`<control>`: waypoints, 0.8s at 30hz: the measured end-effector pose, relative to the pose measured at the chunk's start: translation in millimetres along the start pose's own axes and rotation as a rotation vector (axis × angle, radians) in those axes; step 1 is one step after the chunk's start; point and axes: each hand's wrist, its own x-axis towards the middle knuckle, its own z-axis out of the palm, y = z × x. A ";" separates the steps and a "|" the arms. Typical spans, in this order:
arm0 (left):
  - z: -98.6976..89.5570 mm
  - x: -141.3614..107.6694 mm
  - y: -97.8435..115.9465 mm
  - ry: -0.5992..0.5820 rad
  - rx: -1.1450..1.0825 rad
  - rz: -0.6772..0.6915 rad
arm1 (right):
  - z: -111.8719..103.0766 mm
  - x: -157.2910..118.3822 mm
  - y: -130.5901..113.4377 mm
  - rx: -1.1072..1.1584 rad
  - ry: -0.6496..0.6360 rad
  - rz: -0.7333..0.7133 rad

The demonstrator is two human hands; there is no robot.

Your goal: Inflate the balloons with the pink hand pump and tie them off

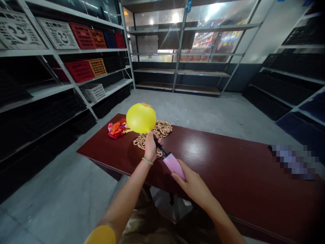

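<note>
A yellow balloon (141, 118), partly filled, stands above my left hand (150, 147). The fingers of that hand are closed at the balloon's neck and the black end of a hand pump. Its pink barrel (174, 166) slants down to the right, and my right hand (189, 181) is wrapped around it. Behind the balloon lies a pile of long tan modelling balloons or similar curly strips (164, 129); I cannot tell which. Left of it is a heap of red, orange and pink uninflated balloons (117, 128).
Everything rests on a dark red-brown table (215, 152). A blurred-out, purplish object (294, 162) lies at its right end. Metal shelves with coloured crates (81, 35) stand on the left, a shelf rack (180, 73) at the back, and dark crates (294, 69) on the right.
</note>
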 end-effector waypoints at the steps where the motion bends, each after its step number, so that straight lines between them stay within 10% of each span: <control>1: 0.7 -5.0 -6.3 -0.008 0.006 -0.026 | 1.2 5.0 -3.3 0.003 0.010 -0.008; 14: -16.3 37.0 47.2 0.000 -0.006 0.087 | 9.0 -34.1 26.1 -0.089 0.006 -0.029; 24: 6.9 -15.6 -14.4 -0.051 0.023 -0.018 | 8.6 -0.5 4.8 -0.054 0.057 0.002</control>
